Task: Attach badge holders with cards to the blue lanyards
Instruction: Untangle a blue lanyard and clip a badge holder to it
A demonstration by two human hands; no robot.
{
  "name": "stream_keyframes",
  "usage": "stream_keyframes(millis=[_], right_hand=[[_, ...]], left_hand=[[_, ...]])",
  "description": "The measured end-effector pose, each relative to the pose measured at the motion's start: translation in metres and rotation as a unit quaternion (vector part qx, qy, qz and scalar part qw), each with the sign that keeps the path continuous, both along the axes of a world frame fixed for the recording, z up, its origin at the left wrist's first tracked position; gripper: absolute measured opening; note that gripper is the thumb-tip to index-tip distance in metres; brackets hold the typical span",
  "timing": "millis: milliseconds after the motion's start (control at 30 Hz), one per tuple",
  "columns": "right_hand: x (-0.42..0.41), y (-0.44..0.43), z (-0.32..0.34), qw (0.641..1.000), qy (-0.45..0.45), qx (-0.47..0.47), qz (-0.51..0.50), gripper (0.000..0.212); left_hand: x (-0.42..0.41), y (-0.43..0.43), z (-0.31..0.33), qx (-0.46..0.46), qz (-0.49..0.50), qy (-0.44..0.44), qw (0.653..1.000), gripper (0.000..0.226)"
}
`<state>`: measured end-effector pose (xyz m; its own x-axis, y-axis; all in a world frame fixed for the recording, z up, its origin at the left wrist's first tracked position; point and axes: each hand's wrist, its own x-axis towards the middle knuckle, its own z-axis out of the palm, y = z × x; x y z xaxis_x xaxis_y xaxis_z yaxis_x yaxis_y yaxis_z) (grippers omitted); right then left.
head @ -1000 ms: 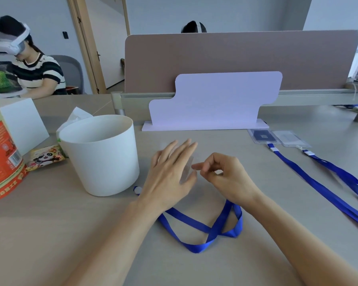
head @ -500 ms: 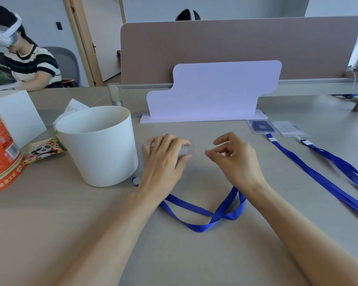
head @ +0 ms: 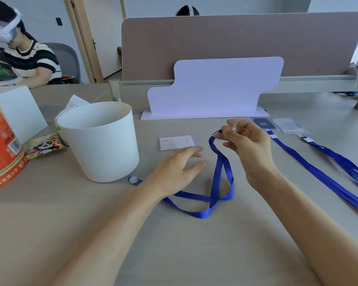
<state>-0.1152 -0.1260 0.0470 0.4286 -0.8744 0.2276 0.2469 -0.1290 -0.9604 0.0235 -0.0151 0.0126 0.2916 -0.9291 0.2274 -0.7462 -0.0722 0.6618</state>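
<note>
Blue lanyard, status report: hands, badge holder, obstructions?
Right hand pinches clip end of blue lanyard. Left hand open beside badge holder, unclipped on desk. Nothing between.

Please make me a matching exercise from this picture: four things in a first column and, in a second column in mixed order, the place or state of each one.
Things
1. white bucket
2. badge holder with card
3. blue lanyard
4. panda snack pack

Places or states
A. one end pinched in the right hand
B. lies flat just beyond the left hand
C. stands upright, to the left of both hands
D. lies between the orange container and the white bucket

Pairs: 1-C, 2-B, 3-A, 4-D
</note>
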Motion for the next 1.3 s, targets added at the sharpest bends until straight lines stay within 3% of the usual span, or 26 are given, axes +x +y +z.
stream_keyframes(millis=[100,267,433,633,767,900,1033,1300], right_hand=[[-0.004,-0.002,0.008,0.987,-0.099,0.094,0.085,0.014],[-0.009,0.002,0.015,0.943,-0.192,0.208,0.175,0.014],[-0.01,0.007,0.019,0.945,-0.166,0.195,0.204,0.008],[-0.007,0.007,0.018,0.957,-0.152,0.15,0.197,0.018],[-0.005,0.002,0.015,0.965,-0.169,0.141,0.145,0.019],[-0.005,-0.003,0.012,0.971,-0.188,0.124,0.078,0.028],[-0.007,-0.01,0.01,0.973,-0.199,0.119,0.02,0.025],[-0.014,-0.021,0.013,0.962,-0.216,0.15,-0.075,0.021]], left_hand=[[-0.011,-0.001,0.003,0.03,0.008,0.045,0.999,0.065],[-0.016,-0.004,0.001,0.016,0.024,0.031,0.999,0.049],[-0.023,-0.006,0.007,-0.023,-0.021,0.178,0.984,0.062],[-0.03,-0.004,0.017,-0.033,-0.06,0.345,0.936,0.03],[-0.024,0.0,0.024,-0.072,-0.108,0.502,0.855,0.031],[-0.02,0.003,0.028,-0.032,-0.137,0.48,0.866,0.018],[-0.019,0.008,0.03,0.047,-0.127,0.405,0.904,0.032],[0.01,0.015,0.035,0.054,0.051,0.241,0.968,0.019]])
